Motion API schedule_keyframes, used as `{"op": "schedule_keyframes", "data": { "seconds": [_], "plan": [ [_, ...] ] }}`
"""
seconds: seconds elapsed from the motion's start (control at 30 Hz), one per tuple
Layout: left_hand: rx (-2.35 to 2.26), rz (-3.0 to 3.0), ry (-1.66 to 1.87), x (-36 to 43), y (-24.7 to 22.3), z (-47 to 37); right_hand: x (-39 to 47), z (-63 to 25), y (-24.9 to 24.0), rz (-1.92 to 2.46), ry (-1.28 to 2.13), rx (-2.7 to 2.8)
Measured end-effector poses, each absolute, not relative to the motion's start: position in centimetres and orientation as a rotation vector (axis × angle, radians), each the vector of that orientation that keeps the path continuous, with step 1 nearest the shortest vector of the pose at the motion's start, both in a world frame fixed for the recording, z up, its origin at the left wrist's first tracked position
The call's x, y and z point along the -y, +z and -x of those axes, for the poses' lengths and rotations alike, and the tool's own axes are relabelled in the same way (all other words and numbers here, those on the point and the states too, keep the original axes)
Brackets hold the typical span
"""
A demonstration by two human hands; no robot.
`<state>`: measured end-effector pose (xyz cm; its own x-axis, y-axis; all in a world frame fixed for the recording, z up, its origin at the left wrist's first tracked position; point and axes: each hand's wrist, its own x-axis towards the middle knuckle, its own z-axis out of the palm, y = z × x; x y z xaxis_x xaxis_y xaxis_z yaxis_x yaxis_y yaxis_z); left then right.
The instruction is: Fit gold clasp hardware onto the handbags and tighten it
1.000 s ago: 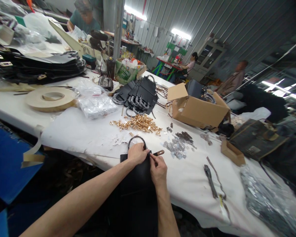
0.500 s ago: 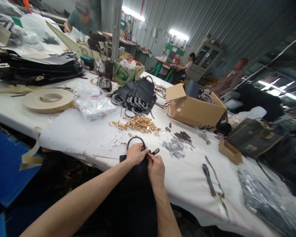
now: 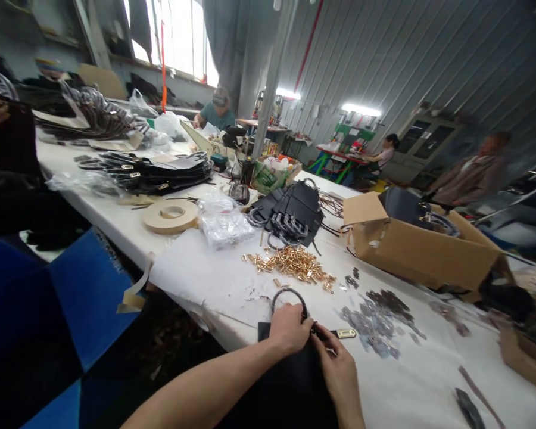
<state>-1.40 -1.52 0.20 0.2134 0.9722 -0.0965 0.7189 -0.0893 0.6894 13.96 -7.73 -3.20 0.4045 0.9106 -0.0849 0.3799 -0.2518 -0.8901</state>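
Observation:
My left hand (image 3: 290,328) is closed on a black leather bag panel (image 3: 263,331), beside the foot of its round, dark handle (image 3: 290,290). Thumb and fingers of my right hand (image 3: 337,360) pinch a short black strap at the panel's edge, against the left fingertips. The strap's gold metal end plate (image 3: 346,333) sticks out to the right over the table. Most of the panel hangs down toward my body, and the exact spot between my fingertips is hidden. Just beyond the handle lies a pile of small gold metal fittings (image 3: 297,262).
Flat grey metal pieces (image 3: 375,328) lie right of my hands. Farther back are black handled panels (image 3: 292,208), a tape roll (image 3: 170,214), plastic packets (image 3: 226,226), and a cardboard box (image 3: 424,250). Stacked bag parts (image 3: 156,173) lie left. Several people are around the room.
The view has swung left, so everything sits farther right and lower in it. The strap's gold end has turned from slanting upward to nearly level. Both hands keep their holds.

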Motion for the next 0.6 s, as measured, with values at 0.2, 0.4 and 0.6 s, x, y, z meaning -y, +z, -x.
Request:
{"op": "schedule_keyframes", "data": {
  "seconds": [0.2,0.4,0.6],
  "plan": [
    [-1.624,-1.890,0.528,2.1,0.0,0.9,7.7,-12.6,0.8,1.629,0.780,1.050],
    [-1.582,-1.924,0.546,2.2,0.3,1.3,2.8,-8.7,4.8,1.331,0.830,1.148],
    [-1.532,-1.903,0.541,2.2,0.8,1.6,-4.7,-8.7,3.4,1.557,0.595,1.756]
  ]
}}
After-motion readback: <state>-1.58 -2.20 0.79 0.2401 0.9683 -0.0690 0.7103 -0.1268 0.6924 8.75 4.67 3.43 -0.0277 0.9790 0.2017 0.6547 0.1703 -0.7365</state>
